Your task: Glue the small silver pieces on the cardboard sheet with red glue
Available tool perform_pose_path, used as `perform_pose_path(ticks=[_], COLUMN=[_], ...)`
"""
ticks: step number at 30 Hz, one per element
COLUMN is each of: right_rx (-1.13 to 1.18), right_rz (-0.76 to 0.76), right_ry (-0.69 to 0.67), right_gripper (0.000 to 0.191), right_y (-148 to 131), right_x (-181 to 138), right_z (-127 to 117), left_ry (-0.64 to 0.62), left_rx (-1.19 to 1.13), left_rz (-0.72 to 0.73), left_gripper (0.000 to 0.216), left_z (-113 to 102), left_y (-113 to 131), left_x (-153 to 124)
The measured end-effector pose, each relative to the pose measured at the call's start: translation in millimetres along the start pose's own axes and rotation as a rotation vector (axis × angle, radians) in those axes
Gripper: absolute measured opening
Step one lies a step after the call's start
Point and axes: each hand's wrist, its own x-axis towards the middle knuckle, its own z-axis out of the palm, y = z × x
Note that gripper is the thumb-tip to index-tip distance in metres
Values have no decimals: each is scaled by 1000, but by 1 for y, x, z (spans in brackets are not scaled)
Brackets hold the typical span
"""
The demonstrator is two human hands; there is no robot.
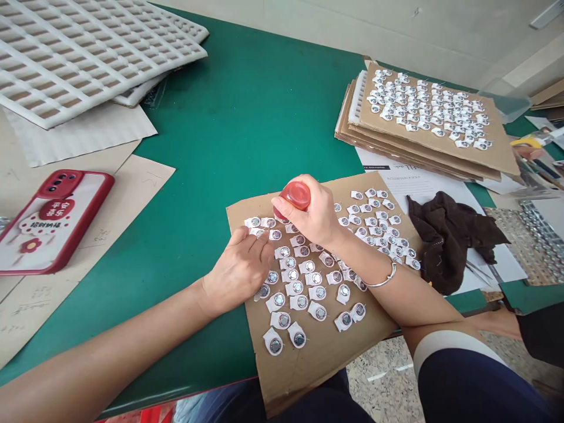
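Across the green counter (247, 129), I have a cardboard sheet (295, 376) laid out with small white-tabbed discs (319, 311), and above its far edge my right hand (315, 211) is wrapped firmly round a red container (297, 192). My left hand (242, 267) is mostly closed, fingers curled down at the discs along the sheet's left side, though I cannot tell whether it pinches one; a brown cloth (453, 235) lies just right of the sheet.

Bottle (298, 195) is translucent red. Cardboard sheet (308, 367) is plain brown, small pieces (274, 342) white with silvery discs. Tabletop (264, 117) is green. Phone case (50, 226) is red-edged, white, flower-printed.
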Motion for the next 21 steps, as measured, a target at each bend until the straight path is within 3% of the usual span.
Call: perform_pose_path(ticks=[6, 11, 16, 21], right_rx=[2, 27, 155, 338], right_rz=[-7, 2, 138, 350], right_ry=[-27, 19, 132, 145], right_gripper=[36, 39, 43, 48], right_y=[-6, -18, -16, 0], right_x=[5, 14, 2, -14], right_z=[-1, -19, -34, -36], left_ry=[-40, -157, -229, -151], left_rx=[-288, -467, -492, -506], left_rz=[-91, -199, -242, -221], left_gripper=[15, 17, 15, 13], left_z=[-11, -22, -24, -22], left_y=[-14, -28, -37, -40], left_x=[4, 13, 20, 14])
